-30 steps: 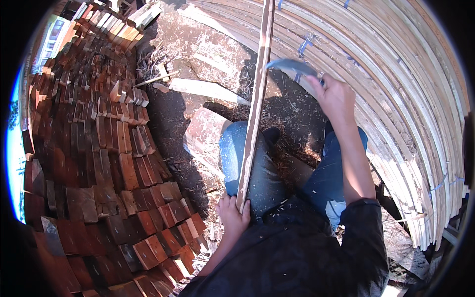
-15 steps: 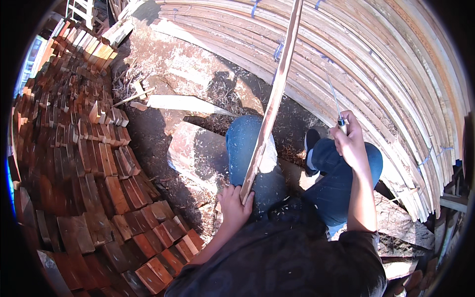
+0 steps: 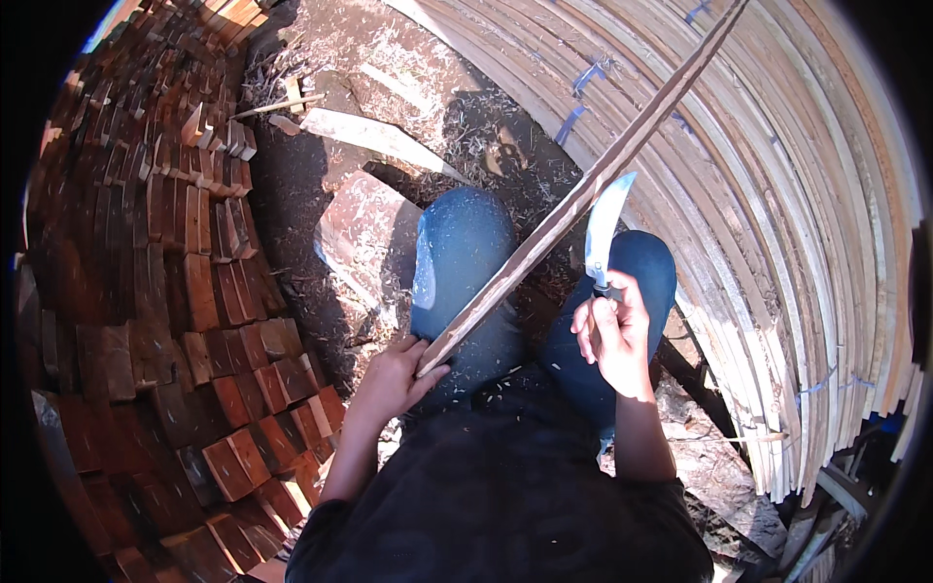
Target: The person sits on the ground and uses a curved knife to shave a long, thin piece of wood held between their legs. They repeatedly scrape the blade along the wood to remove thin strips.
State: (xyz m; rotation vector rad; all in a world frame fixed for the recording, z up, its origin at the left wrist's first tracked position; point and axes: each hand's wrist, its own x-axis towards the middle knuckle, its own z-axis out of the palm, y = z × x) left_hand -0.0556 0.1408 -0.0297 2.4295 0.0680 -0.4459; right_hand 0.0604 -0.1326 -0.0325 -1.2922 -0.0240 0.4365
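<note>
A long, narrow wooden strip [image 3: 573, 209] slants across my lap, up and away to the far right. My left hand [image 3: 391, 377] is closed round its near end, beside my left thigh. In my right hand [image 3: 614, 325] I grip a knife [image 3: 604, 228] by its dark handle. The blade is bright, curved and points up and away, its tip close to the strip's right side; whether they touch I cannot tell. Small wood shavings dot my jeans and dark shirt.
Stacked reddish-brown wood blocks [image 3: 194, 291] rise at my left. Long pale strips [image 3: 758, 243], tied with blue bands, lie bundled at the right. A flat pale board [image 3: 374, 136] and a wooden slab [image 3: 355, 238] lie on the shaving-covered ground ahead.
The strip has swung to the right at its far end. My right hand has moved left and turned the knife, so its broad blade faces up near the strip. The view has shifted.
</note>
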